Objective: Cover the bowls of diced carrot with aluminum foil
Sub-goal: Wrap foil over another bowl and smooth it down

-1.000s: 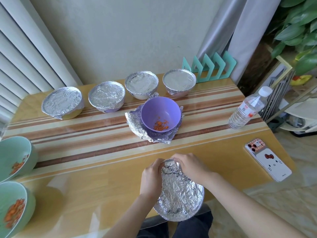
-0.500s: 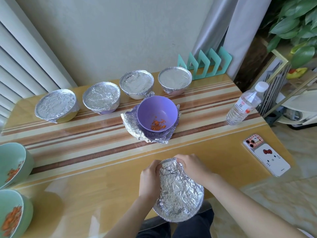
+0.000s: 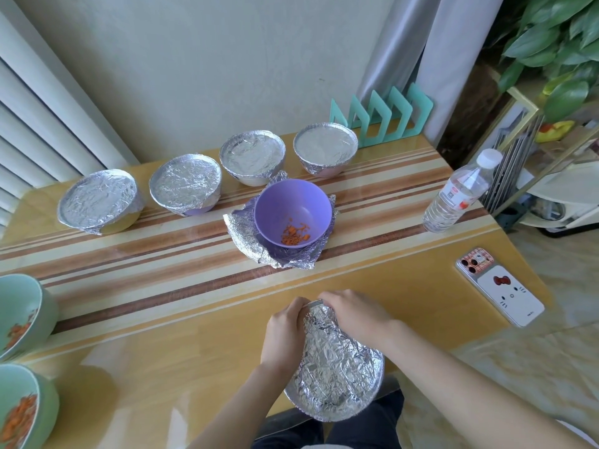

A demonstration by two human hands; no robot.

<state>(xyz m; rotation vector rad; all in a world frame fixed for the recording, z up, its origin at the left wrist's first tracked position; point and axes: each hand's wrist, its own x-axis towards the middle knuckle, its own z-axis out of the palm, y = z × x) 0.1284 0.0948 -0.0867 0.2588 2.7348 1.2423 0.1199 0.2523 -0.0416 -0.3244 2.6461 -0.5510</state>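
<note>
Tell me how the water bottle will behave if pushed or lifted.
The water bottle stands upright, tall and narrow, so a push near its top would probably tip it, and being round it would likely roll. Its thin clear plastic looks apt to dent under a firm squeeze. Its fill level is unclear, so its weight is uncertain.

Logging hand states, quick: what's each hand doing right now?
Left hand: grips the far rim of the foil-covered bowl.
Right hand: grips the same rim, fingers curled over the foil.
</note>
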